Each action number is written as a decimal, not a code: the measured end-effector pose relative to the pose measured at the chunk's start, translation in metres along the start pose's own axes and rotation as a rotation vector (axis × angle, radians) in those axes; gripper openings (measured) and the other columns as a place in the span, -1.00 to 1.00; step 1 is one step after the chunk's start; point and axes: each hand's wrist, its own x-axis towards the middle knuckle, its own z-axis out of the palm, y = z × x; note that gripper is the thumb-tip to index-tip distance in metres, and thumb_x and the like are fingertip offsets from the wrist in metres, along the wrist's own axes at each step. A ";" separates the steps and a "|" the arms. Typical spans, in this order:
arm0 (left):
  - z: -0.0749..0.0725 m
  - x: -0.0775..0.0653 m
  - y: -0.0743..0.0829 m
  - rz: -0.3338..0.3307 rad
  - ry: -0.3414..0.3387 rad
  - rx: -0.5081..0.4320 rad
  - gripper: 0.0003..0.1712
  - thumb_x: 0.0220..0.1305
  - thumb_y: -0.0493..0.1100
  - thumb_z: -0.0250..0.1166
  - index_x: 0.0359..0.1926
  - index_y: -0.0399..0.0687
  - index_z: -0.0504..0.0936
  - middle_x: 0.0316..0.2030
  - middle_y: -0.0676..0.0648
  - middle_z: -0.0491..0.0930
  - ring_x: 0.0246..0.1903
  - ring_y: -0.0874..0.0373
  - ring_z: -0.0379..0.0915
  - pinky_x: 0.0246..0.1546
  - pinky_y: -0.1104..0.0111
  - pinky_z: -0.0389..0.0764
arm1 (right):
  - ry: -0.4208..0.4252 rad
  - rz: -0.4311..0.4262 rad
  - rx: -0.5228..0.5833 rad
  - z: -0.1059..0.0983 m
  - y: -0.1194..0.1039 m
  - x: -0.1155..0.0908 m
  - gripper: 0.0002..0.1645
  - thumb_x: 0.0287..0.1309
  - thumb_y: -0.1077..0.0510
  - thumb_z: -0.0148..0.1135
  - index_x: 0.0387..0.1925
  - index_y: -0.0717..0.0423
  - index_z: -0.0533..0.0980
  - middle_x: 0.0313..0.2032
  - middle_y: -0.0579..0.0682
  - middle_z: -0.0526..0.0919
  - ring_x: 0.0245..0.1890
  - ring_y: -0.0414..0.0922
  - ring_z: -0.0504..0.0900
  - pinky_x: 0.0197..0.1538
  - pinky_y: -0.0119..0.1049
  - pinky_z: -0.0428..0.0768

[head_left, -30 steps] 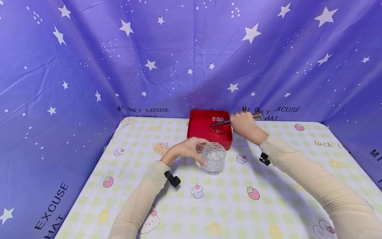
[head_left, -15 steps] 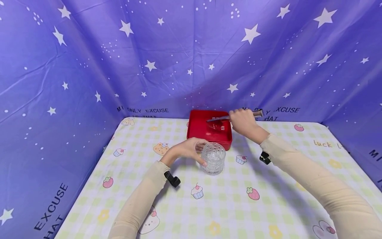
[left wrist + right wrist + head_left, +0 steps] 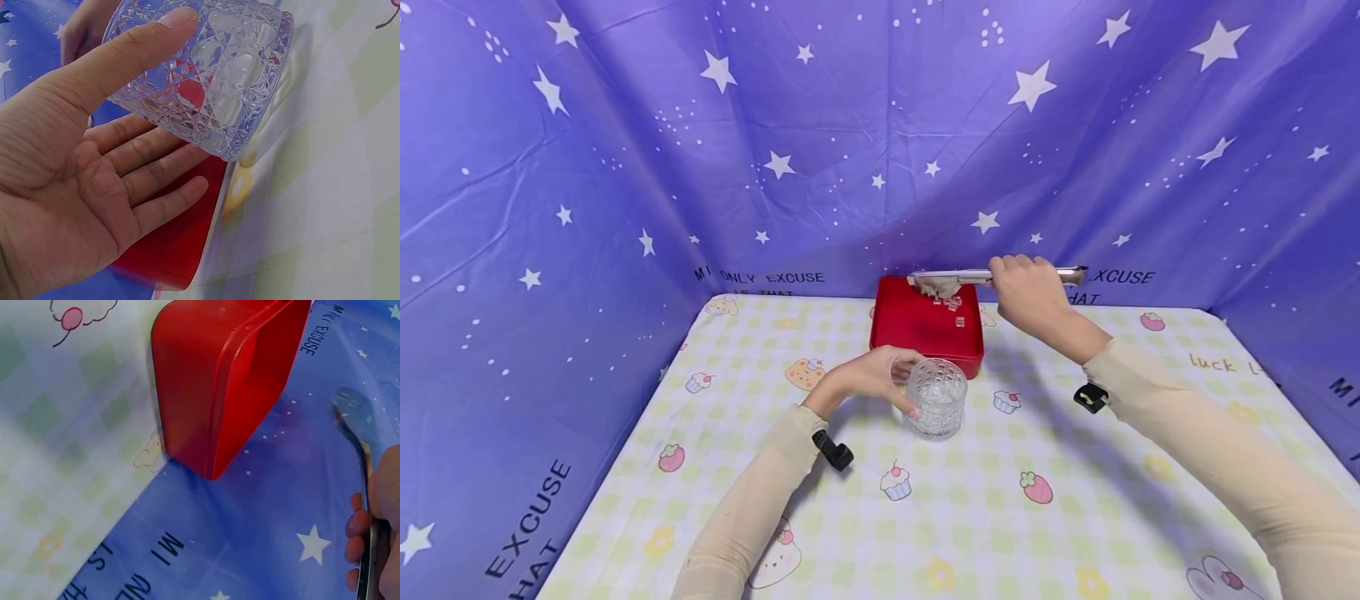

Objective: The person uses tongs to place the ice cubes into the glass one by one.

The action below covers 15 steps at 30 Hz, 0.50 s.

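Note:
A cut-pattern clear glass tumbler [image 3: 937, 398] stands on the cloth just in front of the red tray. My left hand [image 3: 876, 372] holds it by the side, thumb on the near wall and fingers behind; the left wrist view shows the glass [image 3: 219, 81] close up. My right hand [image 3: 1030, 292] grips the handle of a metal serving spoon [image 3: 973, 276], whose head hangs over the back of the tray. Pale bits show at the spoon's head [image 3: 354, 415], too blurred to tell apart. Several small clear cubes [image 3: 955, 305] lie in the red tray [image 3: 917, 342].
A checked cloth with cupcakes and strawberries covers the table [image 3: 970, 533]. Behind it hangs a purple curtain [image 3: 880, 133] with white stars, close to the tray's back edge. Each sleeve carries a black wrist strap.
My right hand has lifted the spoon up from inside the tray and shifted slightly right, turning it nearly level. The cubes in the tray lie differently. My left hand and the glass have stayed put.

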 end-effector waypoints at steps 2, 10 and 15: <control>0.000 0.000 0.000 0.006 -0.003 -0.011 -0.16 -0.11 -0.39 0.64 0.27 -0.23 0.53 0.17 -0.19 0.65 0.18 0.05 0.59 0.26 0.38 0.60 | 0.044 -0.009 0.016 -0.004 0.002 -0.002 -0.79 0.22 0.28 0.25 -0.45 0.26 0.41 -0.63 0.13 0.47 -0.63 0.12 0.49 -0.63 -0.14 0.39; -0.001 0.001 -0.002 0.013 -0.009 -0.006 -0.16 -0.13 -0.39 0.65 0.25 -0.23 0.54 0.16 -0.19 0.65 0.17 0.06 0.59 0.25 0.39 0.61 | 0.184 -0.070 0.098 -0.018 0.006 -0.014 -0.79 0.32 0.26 0.18 -0.40 0.29 0.39 -0.62 0.10 0.40 -0.65 0.08 0.38 -0.66 -0.17 0.30; 0.000 0.001 -0.002 0.008 -0.007 -0.009 -0.16 -0.13 -0.39 0.65 0.26 -0.23 0.54 0.16 -0.18 0.65 0.17 0.06 0.59 0.25 0.39 0.61 | 0.218 -0.122 0.132 -0.022 0.006 -0.023 -0.67 0.50 0.17 -0.03 -0.40 0.30 0.38 -0.61 0.10 0.38 -0.65 0.04 0.34 -0.66 -0.20 0.29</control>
